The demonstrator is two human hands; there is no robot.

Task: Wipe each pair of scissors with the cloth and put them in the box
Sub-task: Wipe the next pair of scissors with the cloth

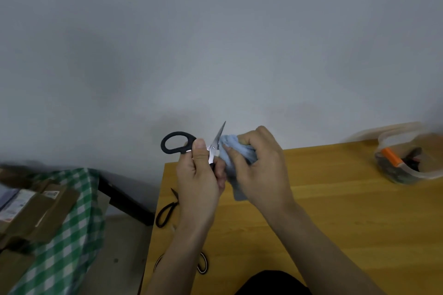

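Note:
My left hand [200, 175] grips black-handled scissors [178, 143] above the wooden table [335, 211], blades open and one tip pointing up. My right hand [259, 163] holds a light blue cloth [236, 151] bunched against one blade, which is hidden inside it. All-black scissors [166, 208] lie on the table's left edge below my left hand. Another pair with pale-rimmed handles [203, 263] lies near the front, partly hidden by my left forearm. A clear plastic box [407, 155] at the far right of the table holds an orange-handled item and dark scissors.
A grey wall rises behind the table. To the left, off the table, cardboard parcels [36, 208] lie on a green checked fabric [72, 235]. A dark bar [124, 196] runs between that and the table's left edge.

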